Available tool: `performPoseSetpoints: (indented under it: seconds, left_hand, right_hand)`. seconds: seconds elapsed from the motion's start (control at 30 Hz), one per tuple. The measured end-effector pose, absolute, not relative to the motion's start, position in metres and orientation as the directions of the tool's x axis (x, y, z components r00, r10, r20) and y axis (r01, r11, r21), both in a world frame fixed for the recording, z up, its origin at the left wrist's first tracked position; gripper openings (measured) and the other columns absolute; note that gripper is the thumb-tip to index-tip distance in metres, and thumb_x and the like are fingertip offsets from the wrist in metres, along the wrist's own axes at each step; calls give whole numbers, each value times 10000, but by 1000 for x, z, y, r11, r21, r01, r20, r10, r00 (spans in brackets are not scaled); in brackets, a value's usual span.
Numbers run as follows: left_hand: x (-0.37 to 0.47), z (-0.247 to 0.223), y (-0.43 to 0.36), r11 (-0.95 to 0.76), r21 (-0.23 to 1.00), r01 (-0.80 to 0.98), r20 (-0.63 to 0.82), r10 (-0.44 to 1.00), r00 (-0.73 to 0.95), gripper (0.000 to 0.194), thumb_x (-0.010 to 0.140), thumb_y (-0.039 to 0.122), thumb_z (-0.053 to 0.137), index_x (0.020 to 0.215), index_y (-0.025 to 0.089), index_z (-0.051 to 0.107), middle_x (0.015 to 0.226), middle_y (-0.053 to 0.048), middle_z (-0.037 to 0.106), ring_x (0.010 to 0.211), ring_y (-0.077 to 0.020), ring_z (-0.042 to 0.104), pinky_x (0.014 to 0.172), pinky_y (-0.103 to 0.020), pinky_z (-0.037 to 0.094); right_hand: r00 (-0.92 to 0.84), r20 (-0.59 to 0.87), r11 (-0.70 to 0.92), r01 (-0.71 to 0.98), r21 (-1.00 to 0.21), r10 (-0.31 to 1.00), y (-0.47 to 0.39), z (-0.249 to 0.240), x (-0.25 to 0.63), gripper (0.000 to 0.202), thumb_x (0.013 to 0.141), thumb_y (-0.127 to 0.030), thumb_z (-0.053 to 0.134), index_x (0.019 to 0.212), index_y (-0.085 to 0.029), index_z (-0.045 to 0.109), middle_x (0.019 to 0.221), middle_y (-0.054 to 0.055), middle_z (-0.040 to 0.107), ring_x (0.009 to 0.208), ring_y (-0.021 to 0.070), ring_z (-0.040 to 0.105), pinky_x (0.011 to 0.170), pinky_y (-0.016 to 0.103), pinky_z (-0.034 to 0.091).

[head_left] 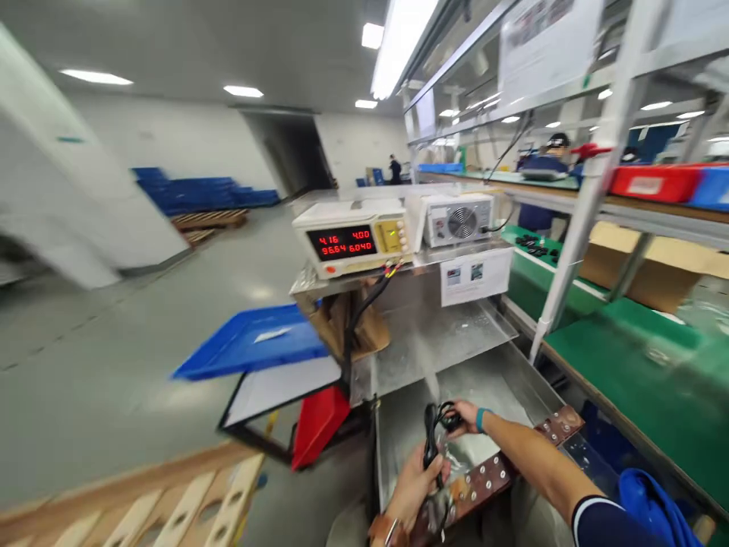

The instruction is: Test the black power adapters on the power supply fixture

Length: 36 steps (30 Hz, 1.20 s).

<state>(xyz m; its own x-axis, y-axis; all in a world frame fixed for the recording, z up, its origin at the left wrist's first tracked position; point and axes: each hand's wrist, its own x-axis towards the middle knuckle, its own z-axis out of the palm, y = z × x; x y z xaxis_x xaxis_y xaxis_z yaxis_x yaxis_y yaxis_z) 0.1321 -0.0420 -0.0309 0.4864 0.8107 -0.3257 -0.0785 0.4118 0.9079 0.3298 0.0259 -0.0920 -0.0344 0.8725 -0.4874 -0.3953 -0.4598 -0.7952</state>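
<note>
My left hand (414,480) is closed around a bundled black cable (430,437) that stands up from the fist. Just beyond it, my right hand (464,419) pinches a looped part of black cable at the far side of the bundle. Both hands are over a metal tray (501,380) with raised sides. Across its near edge runs a brown strip (495,475) with rows of metal studs. Some clear plastic (457,454) shows beneath the hands; whether it belongs to the cable I cannot tell.
A meter with red digits (342,241) and a white fan-backed instrument (460,220) stand on the shelf ahead. Left are a blue tray (262,342), a red bin (320,425) and a wooden pallet (187,501). A green-topped bench (638,365) and a metal post (581,205) stand right.
</note>
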Motion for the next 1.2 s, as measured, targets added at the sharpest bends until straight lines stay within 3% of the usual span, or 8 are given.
performPoseSetpoints:
  seconds: [0.1, 0.23, 0.5, 0.8, 0.97, 1.1, 1.2]
  left_hand:
    - [130, -20, -45, 441, 891, -110, -336, 802, 495, 713, 525, 622, 880, 945, 163, 532, 688, -22, 633, 610, -131, 582, 589, -226, 404]
    - [129, -19, -47, 454, 884, -114, -347, 798, 492, 676, 576, 605, 856, 962, 166, 516, 723, -16, 638, 657, -141, 602, 662, -264, 451]
    - [128, -20, -50, 473, 873, -122, -364, 797, 481, 675, 587, 579, 854, 990, 165, 506, 747, -30, 647, 696, -160, 628, 687, -282, 460]
    - [129, -47, -44, 472, 873, -124, -371, 806, 461, 746, 511, 644, 863, 966, 177, 502, 724, -35, 668, 642, -161, 634, 644, -282, 470]
    - [136, -56, -40, 485, 860, -157, -419, 848, 324, 806, 431, 664, 877, 955, 176, 507, 691, -31, 658, 603, -175, 628, 617, -312, 487]
    - [149, -43, -30, 384, 895, -228, -347, 919, 187, 649, 548, 573, 864, 924, 171, 521, 702, -15, 624, 608, -145, 602, 632, -296, 488]
    - [160, -37, -18, 318, 938, -139, -294, 940, 172, 450, 690, 466, 790, 910, 170, 533, 724, -19, 618, 612, -142, 591, 609, -274, 468]
  right_hand:
    - [-104, -545, -541, -368, -756, 832, 34, -107, 334, 125, 768, -166, 664, 855, -183, 576, 736, 19, 547, 628, 204, 576, 550, 323, 594]
    - [-150, -539, -551, -385, -740, 829, 36, -120, 337, 165, 831, -188, 667, 919, -189, 528, 789, 20, 554, 673, 196, 584, 637, 348, 610]
    - [-160, -543, -557, -400, -728, 825, 34, -124, 341, 227, 809, -201, 705, 958, -188, 535, 803, 30, 555, 675, 217, 602, 645, 383, 616]
    - [-143, -542, -549, -401, -733, 828, 31, -120, 332, 190, 788, -219, 670, 919, -196, 534, 735, 3, 530, 605, 196, 574, 582, 332, 588]
    - [-147, -543, -552, -394, -735, 827, 31, -119, 331, 204, 755, -169, 665, 929, -183, 559, 749, 12, 543, 630, 200, 579, 610, 353, 596]
    - [-138, -539, -544, -406, -734, 831, 33, -121, 335, 230, 753, -155, 733, 906, -174, 561, 806, 35, 584, 714, 220, 613, 680, 386, 610]
    - [-138, -515, -520, -423, -742, 846, 36, -116, 340, 244, 806, -233, 778, 930, -172, 578, 846, 46, 607, 755, 235, 635, 718, 397, 618]
